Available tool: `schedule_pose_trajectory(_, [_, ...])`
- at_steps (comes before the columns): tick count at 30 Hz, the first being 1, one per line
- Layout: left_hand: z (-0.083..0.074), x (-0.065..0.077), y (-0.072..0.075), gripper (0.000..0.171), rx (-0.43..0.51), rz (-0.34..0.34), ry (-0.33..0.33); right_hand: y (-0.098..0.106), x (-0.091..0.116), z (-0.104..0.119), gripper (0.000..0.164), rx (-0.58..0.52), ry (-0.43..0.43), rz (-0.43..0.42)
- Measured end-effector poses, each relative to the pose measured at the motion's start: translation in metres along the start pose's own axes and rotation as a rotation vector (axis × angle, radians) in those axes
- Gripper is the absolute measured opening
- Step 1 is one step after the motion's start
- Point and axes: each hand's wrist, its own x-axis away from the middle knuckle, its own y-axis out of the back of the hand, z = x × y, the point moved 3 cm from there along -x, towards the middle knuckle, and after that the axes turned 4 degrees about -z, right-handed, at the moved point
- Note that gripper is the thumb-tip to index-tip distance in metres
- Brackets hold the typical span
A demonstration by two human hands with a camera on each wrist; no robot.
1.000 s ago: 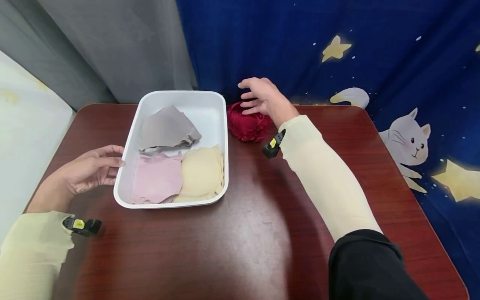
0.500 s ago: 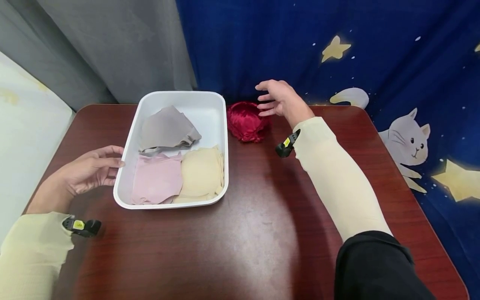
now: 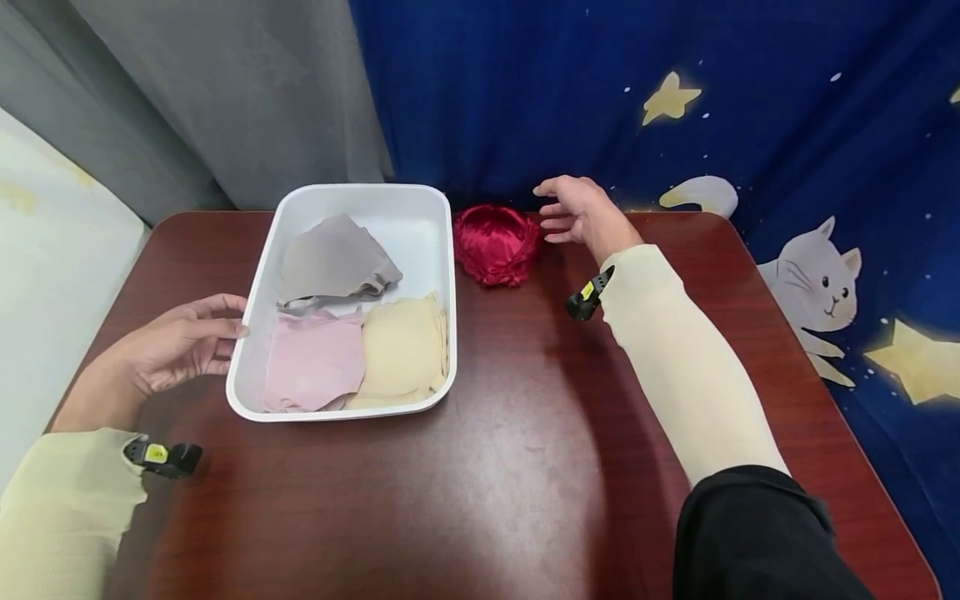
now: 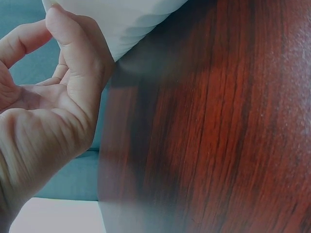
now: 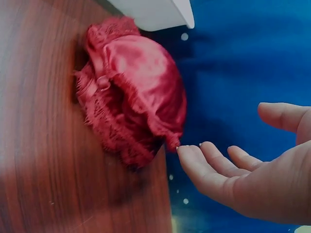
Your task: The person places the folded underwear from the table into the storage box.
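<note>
My left hand (image 3: pixel 183 342) is at the left side of a white plastic tray (image 3: pixel 452 333), its thumb over the rim and its fingers bent against the outside. In the left wrist view, the thumb (image 4: pixel 80 63) meets the tray's edge. Inside the tray lie a grey garment (image 3: pixel 337 254), a pink folded cloth (image 3: pixel 315 358) and a cream folded cloth (image 3: pixel 403 346). A red satin bra with lace edging (image 3: pixel 495 242), its cups nested, sits right of the tray. My right hand (image 3: pixel 581 212) is just right of the bra, fingers loosely extended; in the right wrist view its fingertips overlap the lace edge.
Everything stands on a dark red-brown wooden table (image 3: pixel 480 500). Behind its far edge hang a grey curtain (image 3: pixel 247 92) and a blue curtain (image 3: pixel 525 92) with stars and a cat. A white surface (image 3: pixel 52 217) borders the table at left.
My right hand has drawn away from over the bra to the right and slightly toward me, uncovering it. The left hand and the tray stay in place.
</note>
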Motion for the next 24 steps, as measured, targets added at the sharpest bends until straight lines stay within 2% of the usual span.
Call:
schedule_pose_trajectory(14, [-0.001,-0.001,0.001,0.032,0.002,-0.002,-0.001,0.003,-0.013,-0.017,0.065,0.050,-0.041,-0.011])
schedule_pose_trajectory(24, [0.000,0.005,0.004,0.033,-0.009,-0.012,-0.003,-0.013,-0.017,-0.026,0.070,0.118,-0.073,-0.013])
